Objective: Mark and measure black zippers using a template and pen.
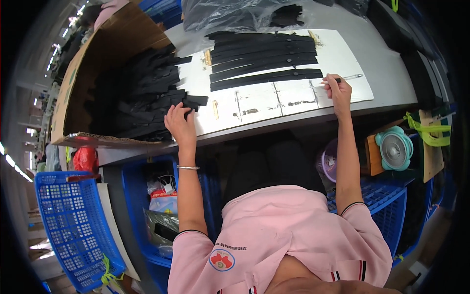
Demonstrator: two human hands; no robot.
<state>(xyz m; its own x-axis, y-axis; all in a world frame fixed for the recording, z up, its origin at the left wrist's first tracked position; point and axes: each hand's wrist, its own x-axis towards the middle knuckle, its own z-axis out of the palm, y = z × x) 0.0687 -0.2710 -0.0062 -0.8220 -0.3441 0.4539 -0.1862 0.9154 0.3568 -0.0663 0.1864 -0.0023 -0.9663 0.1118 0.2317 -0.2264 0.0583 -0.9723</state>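
My left hand (181, 125) is at the right edge of a heap of black fabric strips (152, 93) that spills from a cardboard box. Its fingers are apart and touch the nearest strip ends; I see no strip gripped in them. A pen (353, 76) is pinched in my right hand (338, 93), pointing left over the white board (254, 105). Several black strips (264, 56) lie side by side across the board's upper part, some with small round dark marks near their right ends. The nearest laid strip (267, 80) ends just left of my right hand.
The cardboard box (73, 93) lies open toward the board. Clear plastic (225, 14) covers dark goods at the table's back. Blue baskets (73, 220) stand at lower left and below the table. A turquoise fan (394, 148) and a purple bin (329, 161) are at right.
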